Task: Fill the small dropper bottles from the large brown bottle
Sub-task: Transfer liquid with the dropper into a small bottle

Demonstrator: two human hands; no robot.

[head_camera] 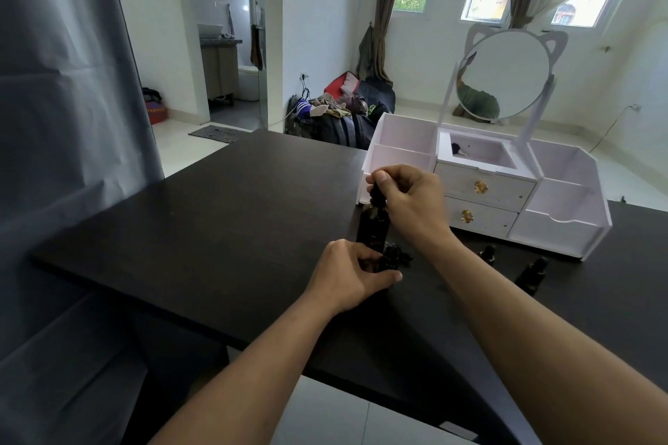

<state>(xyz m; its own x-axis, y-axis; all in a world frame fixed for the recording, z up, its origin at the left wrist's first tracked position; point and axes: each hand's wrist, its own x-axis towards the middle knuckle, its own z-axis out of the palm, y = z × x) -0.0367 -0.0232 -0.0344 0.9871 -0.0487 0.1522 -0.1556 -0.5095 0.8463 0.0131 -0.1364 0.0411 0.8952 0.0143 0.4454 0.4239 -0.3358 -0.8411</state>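
Left hand (pixel 356 273) wrapped round a small bottle (pixel 500 258) on the dark table (pixel 217 228), right hand (pixel 408 199) pinching the big brown bottle's (pixel 482 231) top just behind: probably hard, smooth, breakable glass, best held low around the sides.

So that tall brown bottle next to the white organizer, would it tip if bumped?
Probably yes. The brown bottle stands tall and narrow on the dark table, so a sideways knock could topple it. The right hand pinches its top, which should steady it for now. It looks like glass, so likely breakable, though that is uncertain.
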